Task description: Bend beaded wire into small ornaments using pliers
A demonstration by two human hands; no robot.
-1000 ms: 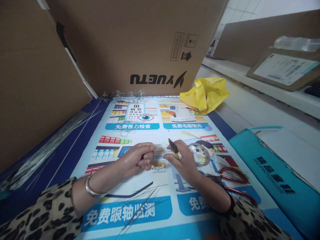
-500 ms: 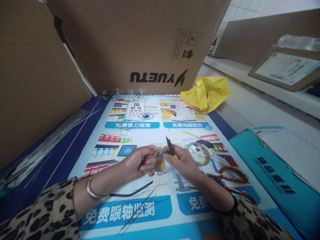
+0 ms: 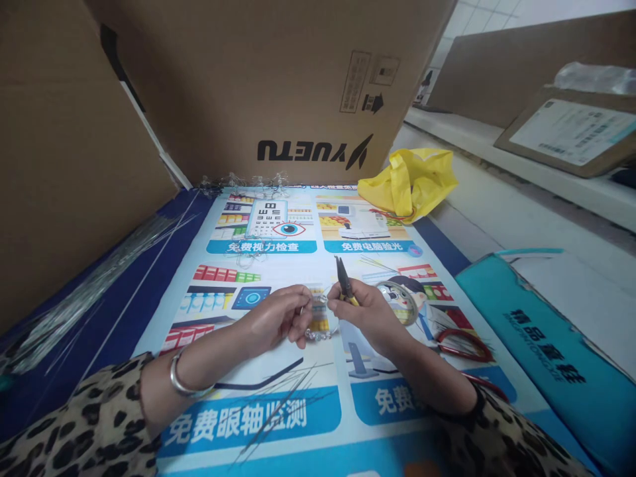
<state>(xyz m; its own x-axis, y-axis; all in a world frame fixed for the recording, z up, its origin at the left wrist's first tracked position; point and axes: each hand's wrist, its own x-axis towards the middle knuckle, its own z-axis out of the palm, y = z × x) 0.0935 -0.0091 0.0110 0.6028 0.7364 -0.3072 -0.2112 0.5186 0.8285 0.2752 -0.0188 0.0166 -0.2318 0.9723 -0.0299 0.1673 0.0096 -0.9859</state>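
Observation:
My left hand is closed, its thumb and forefinger pinching one side of a thin clear beaded loop. Shiny beads hang along the bottom of this loop, between the two hands. On the other side, the fingertips of my right hand come to the loop's upper end. That same hand is wrapped around a pair of pliers with dark jaws and yellow on the handle. The jaws point up and away, apart from the beads. Fine detail at the fingertips is too small to make out.
Right of my hand lie a round clear dish and red-handled scissors. Loose wires lie in front, with more wire bundles at left. Beaded wire pieces, a yellow bag, a teal box and cardboard surround the printed mat.
My right hand has shifted slightly right, and the pliers' jaws have risen and turned a little. The gap between my fingertips has widened slightly, and the loop's beads hang somewhat higher.

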